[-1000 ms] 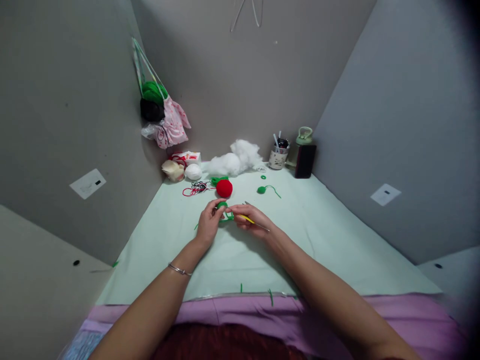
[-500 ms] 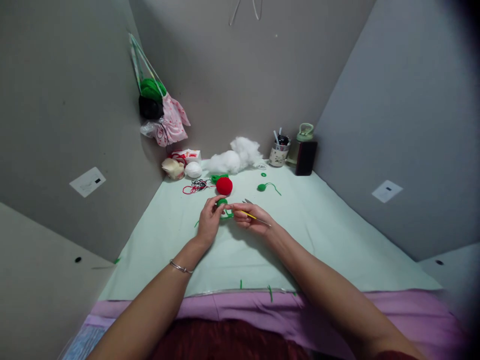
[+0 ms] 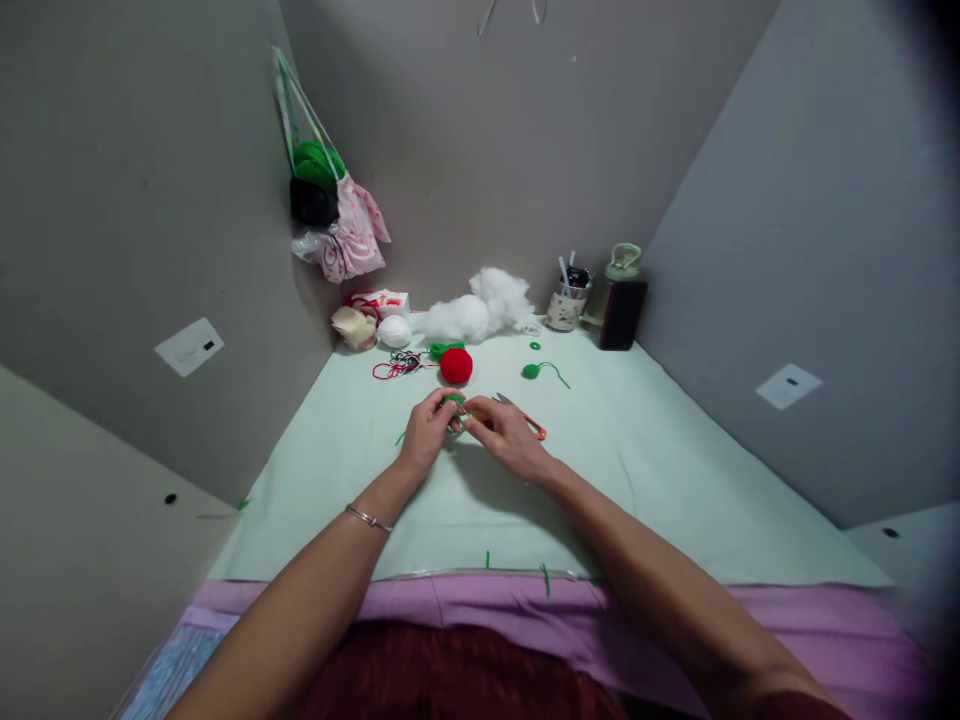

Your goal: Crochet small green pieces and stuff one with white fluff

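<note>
My left hand [image 3: 427, 428] is closed around a small green crochet piece [image 3: 454, 399], most of it hidden by the fingers. My right hand [image 3: 510, 432] pinches a crochet hook [image 3: 465, 412]; its metal tip points at the green piece, and little of the yellow handle shows. Green yarn hangs beneath the fingers. Orange-handled scissors [image 3: 537, 428] lie just right of my right hand, partly covered by it. Beyond the hands sits a red ball [image 3: 456, 366], with a green yarn bundle [image 3: 444, 351] behind it.
At the back are white stuffing [image 3: 480, 308], a white yarn ball [image 3: 394, 332], a pen holder [image 3: 568, 303], a green bottle [image 3: 622, 262] and a dark phone [image 3: 624, 315]. A small green piece [image 3: 531, 371] with a tail lies at right, near a green ring [image 3: 535, 346].
My right hand has turned over, bringing the hook's tip from pointing back at the wrist to the green piece. The scissors' orange handle now shows. The view has shifted slightly.
</note>
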`<state>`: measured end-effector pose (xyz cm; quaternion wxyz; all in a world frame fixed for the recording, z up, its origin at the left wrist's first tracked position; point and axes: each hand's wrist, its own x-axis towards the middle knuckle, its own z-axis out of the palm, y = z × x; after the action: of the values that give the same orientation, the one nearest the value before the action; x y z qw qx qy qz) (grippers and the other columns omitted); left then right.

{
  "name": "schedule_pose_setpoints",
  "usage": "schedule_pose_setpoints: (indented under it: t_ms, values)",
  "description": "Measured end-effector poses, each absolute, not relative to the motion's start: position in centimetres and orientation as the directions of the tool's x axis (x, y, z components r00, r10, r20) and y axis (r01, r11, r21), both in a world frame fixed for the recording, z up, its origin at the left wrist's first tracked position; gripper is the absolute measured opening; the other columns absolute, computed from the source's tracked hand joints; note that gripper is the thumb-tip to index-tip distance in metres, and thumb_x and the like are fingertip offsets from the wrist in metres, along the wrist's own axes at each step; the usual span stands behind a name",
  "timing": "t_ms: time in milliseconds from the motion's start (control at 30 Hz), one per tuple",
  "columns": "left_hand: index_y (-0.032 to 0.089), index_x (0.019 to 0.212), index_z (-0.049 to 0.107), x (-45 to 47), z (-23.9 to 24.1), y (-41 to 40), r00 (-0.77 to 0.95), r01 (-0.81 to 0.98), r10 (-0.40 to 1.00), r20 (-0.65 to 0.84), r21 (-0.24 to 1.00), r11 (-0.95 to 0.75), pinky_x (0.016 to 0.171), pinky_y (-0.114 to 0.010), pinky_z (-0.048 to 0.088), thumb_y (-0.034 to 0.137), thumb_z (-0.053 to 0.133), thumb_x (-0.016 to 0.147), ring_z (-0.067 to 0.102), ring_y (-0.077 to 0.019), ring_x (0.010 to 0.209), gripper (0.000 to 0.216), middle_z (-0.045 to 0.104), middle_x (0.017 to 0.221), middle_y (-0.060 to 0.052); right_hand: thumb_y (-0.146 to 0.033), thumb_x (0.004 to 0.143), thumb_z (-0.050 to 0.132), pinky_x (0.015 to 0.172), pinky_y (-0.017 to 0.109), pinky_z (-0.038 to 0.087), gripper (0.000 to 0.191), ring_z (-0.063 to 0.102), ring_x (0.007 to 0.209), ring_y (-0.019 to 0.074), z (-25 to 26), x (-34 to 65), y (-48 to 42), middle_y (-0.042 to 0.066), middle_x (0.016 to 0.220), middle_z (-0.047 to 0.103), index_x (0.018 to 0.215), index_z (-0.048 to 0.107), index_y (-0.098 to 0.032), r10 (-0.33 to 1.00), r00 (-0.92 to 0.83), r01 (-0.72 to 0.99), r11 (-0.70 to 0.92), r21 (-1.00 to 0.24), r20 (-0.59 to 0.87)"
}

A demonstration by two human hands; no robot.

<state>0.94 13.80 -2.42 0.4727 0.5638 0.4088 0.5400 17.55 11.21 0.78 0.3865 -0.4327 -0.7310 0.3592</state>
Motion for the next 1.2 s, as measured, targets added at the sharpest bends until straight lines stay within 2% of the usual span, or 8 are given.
schedule_pose_setpoints:
  t_ms: [200,467,600,700,833,900,1000,1200]
  values:
    - [0.018,0.091,0.069,1.0,-2.5,13.8,0.095,-0.022,0.971,0.218,0.976,-0.216,0.060,-0.027,0.047,0.028,0.060,0.083,0.056,-0.0147,0.053,0.016,0.060,0.058,0.003,-0.027,0.090,0.060,0.061,0.028,0.027,0.010,0.035,0.059,0.0130,1.0,18.0,11.3,-0.005,0.061,0.047,0.093,0.067,-0.020,0.862,-0.432,0.363,0.434,-0.824,0.264]
    - [0.021,0.097,0.071,0.7,-1.9,13.4,-0.007,0.000,0.933,0.360,0.933,-0.360,0.091,-0.030,0.049,0.018,0.059,0.083,0.064,-0.0195,0.091,0.019,0.070,0.093,-0.003,-0.047,0.083,0.073,0.050,0.025,0.018,0.041,0.022,0.049,0.0080,1.1,17.8,11.9,-0.011,0.053,0.033,0.108,0.070,-0.015,0.863,-0.506,-0.087,-0.065,-0.994,-0.012]
    - [0.021,0.097,0.073,0.5,-2.3,14.0,-0.058,-0.026,0.929,0.366,0.929,-0.368,0.099,-0.030,0.044,0.021,0.064,0.083,0.061,-0.0211,0.102,0.017,0.070,0.103,-0.005,-0.048,0.086,0.072,0.048,0.024,0.019,0.044,0.020,0.047,0.0070,1.9,17.7,10.5,-0.012,0.051,0.030,0.111,0.074,-0.012,0.525,-0.840,0.009,-0.238,-0.971,-0.136]
    - [0.020,0.099,0.069,0.0,-2.7,14.9,-0.105,-0.080,0.947,0.305,0.946,-0.313,0.094,-0.030,0.045,0.023,0.063,0.082,0.061,-0.0202,0.096,0.018,0.071,0.100,-0.005,-0.048,0.089,0.070,0.052,0.025,0.026,0.045,0.033,0.050,0.0088,2.6,17.4,9.8,-0.008,0.053,0.040,0.117,0.076,-0.013,0.266,-0.936,0.234,-0.027,-0.972,-0.232]
    - [0.019,0.106,0.064,-0.6,-2.8,15.4,-0.112,-0.182,0.969,0.218,0.955,-0.236,0.091,-0.030,0.046,0.029,0.061,0.084,0.062,-0.0187,0.093,0.024,0.070,0.101,-0.005,-0.036,0.099,0.056,0.066,0.027,0.041,0.034,0.055,0.067,0.0145,2.7,19.2,11.5,0.002,0.076,0.067,0.120,0.076,-0.017,0.718,-0.690,0.506,0.389,-0.770,-0.091]
    - [0.021,0.108,0.062,-0.5,-2.6,15.3,-0.093,-0.221,0.976,0.197,0.952,-0.213,0.090,-0.030,0.046,0.030,0.060,0.084,0.063,-0.0182,0.094,0.025,0.070,0.102,-0.005,-0.023,0.096,0.056,0.080,0.030,0.046,0.028,0.065,0.086,0.0213,2.4,20.6,12.7,0.008,0.096,0.074,0.114,0.077,-0.019,0.899,-0.436,0.796,0.364,-0.484,-0.042]
    - [0.022,0.108,0.061,0.1,-2.3,14.7,-0.051,-0.262,0.979,0.198,0.943,-0.204,0.093,-0.030,0.045,0.029,0.061,0.086,0.063,-0.0176,0.097,0.023,0.070,0.106,-0.005,-0.018,0.096,0.052,0.093,0.042,0.046,0.031,0.061,0.115,0.0348,1.6,21.4,13.7,0.024,0.127,0.066,0.119,0.071,-0.010,0.966,-0.249,0.902,0.258,-0.347,0.071]
    - [0.023,0.107,0.059,1.8,-1.8,13.2,0.041,-0.338,0.967,0.251,0.915,-0.222,0.094,-0.029,0.047,0.028,0.062,0.090,0.063,-0.0174,0.101,0.018,0.070,0.106,-0.003,-0.037,0.090,0.066,0.091,0.035,0.052,0.033,0.065,0.108,0.0237,-0.2,17.5,12.9,0.012,0.121,0.069,0.117,0.063,-0.018,0.919,-0.340,0.382,0.331,-0.863,0.201]
